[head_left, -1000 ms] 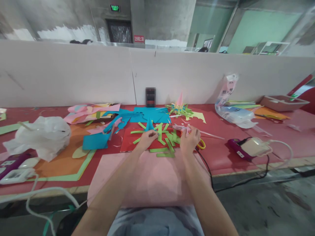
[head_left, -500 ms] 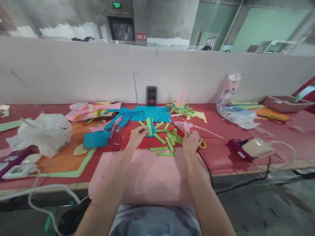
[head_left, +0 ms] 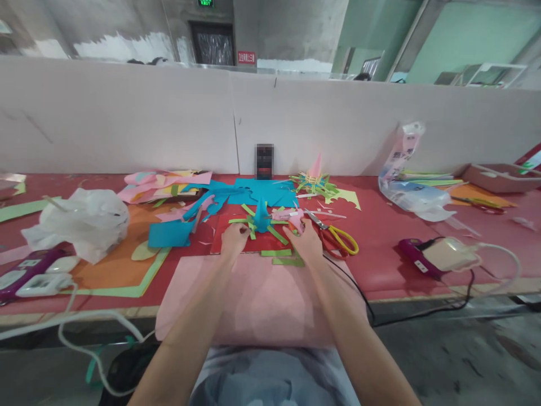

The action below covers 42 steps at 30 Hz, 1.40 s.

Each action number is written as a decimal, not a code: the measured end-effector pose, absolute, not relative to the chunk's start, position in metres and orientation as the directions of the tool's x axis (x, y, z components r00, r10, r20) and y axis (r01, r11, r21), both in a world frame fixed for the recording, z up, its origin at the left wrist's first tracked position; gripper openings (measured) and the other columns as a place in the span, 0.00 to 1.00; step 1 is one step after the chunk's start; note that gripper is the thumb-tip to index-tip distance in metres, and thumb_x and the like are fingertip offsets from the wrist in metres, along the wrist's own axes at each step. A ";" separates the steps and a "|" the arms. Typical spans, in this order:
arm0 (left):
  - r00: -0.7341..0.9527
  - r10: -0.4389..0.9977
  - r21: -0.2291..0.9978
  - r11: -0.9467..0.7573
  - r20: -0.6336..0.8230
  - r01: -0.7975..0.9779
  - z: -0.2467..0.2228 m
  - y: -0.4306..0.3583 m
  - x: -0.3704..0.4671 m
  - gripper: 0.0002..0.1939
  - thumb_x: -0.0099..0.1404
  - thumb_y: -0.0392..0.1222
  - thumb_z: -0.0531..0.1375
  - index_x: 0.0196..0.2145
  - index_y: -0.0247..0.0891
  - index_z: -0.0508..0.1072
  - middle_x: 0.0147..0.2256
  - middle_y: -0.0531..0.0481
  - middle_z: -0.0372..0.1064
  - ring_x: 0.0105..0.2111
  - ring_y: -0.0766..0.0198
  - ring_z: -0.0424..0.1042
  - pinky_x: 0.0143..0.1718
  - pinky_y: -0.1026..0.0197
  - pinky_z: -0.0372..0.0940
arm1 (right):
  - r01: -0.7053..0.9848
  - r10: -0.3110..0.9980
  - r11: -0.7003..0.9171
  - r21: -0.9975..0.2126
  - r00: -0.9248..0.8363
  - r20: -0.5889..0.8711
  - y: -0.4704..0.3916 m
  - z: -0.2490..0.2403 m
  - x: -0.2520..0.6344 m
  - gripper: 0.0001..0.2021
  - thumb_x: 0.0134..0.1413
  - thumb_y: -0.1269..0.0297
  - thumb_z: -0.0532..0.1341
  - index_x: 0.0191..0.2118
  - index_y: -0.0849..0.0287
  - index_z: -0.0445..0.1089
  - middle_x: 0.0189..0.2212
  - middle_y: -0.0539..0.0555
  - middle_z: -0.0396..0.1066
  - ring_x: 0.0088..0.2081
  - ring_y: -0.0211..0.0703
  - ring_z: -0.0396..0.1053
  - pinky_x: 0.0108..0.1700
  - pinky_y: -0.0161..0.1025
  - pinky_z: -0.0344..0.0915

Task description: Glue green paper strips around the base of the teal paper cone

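Note:
A blue paper cone (head_left: 262, 219) stands upright on a red sheet (head_left: 222, 226), with green paper strips (head_left: 278, 235) spreading out around its base. To its left, my left hand (head_left: 235, 239) is closed in a pinch on a short green strip (head_left: 252, 232) at the edge of the cone. My right hand (head_left: 305, 239) wraps around a pink glue gun (head_left: 295, 217), whose nozzle points left toward the cone. Scissors (head_left: 343, 239) with yellow and red handles lie just right of that hand. Loose green strips (head_left: 276, 254) lie in front.
A finished-looking pink cone piece (head_left: 316, 169) stands behind on the right. Blue paper (head_left: 266, 192) and a phone (head_left: 265, 162) are at the back. A white plastic bag (head_left: 87, 223) sits left; a purple power strip (head_left: 416, 259) lies right. A black cord (head_left: 350, 285) runs off the front edge.
My left hand has lowered the green strip from in front of the blue cone to its base. My right hand has brought the glue gun left, closer to the cone, uncovering the scissors.

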<state>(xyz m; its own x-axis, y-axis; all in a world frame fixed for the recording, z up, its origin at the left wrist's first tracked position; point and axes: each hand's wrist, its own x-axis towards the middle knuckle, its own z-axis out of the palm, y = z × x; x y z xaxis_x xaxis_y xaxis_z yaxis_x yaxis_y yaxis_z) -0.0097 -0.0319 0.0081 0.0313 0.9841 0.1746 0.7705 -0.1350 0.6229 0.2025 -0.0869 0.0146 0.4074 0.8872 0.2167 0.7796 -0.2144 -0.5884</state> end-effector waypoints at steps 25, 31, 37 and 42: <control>0.018 0.983 0.625 -0.130 0.183 0.770 0.007 -0.031 -0.007 0.09 0.59 0.43 0.57 0.26 0.41 0.75 0.36 0.47 0.75 0.39 0.55 0.70 0.39 0.58 0.60 | 0.899 0.920 -0.168 -0.403 0.290 0.263 -0.085 0.012 0.206 0.17 0.53 0.58 0.58 0.49 0.54 0.61 0.48 0.55 0.67 0.44 0.45 0.69 0.37 0.37 0.63; 0.008 0.985 0.627 -0.117 0.174 0.770 0.007 -0.031 -0.007 0.08 0.58 0.43 0.57 0.26 0.41 0.75 0.35 0.48 0.75 0.38 0.56 0.70 0.39 0.59 0.60 | 0.902 0.923 -0.180 -0.393 0.292 0.249 -0.085 0.012 0.206 0.17 0.54 0.58 0.57 0.49 0.53 0.61 0.48 0.54 0.67 0.44 0.45 0.69 0.36 0.37 0.63; 0.013 0.983 0.634 -0.128 0.183 0.763 0.007 -0.031 -0.007 0.08 0.58 0.43 0.57 0.25 0.41 0.74 0.35 0.48 0.75 0.39 0.55 0.70 0.39 0.58 0.60 | 0.900 0.918 -0.182 -0.396 0.300 0.260 -0.086 0.012 0.206 0.17 0.53 0.57 0.58 0.49 0.54 0.61 0.47 0.55 0.68 0.44 0.46 0.69 0.36 0.36 0.63; -0.002 0.985 0.645 -0.113 0.174 0.756 0.008 -0.033 -0.006 0.08 0.58 0.43 0.58 0.24 0.41 0.74 0.34 0.48 0.75 0.39 0.56 0.70 0.40 0.58 0.60 | 0.906 0.914 -0.171 -0.388 0.293 0.281 -0.086 0.013 0.205 0.17 0.54 0.57 0.58 0.49 0.53 0.61 0.47 0.54 0.68 0.44 0.45 0.69 0.36 0.37 0.63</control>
<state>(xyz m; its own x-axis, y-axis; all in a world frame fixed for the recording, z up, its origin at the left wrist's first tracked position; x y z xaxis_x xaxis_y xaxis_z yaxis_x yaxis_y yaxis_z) -0.0058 -0.0331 0.0083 -0.0017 0.9848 0.1738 0.7556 -0.1126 0.6453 0.2051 -0.0857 0.0126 0.2930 0.9139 0.2810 0.9057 -0.1711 -0.3878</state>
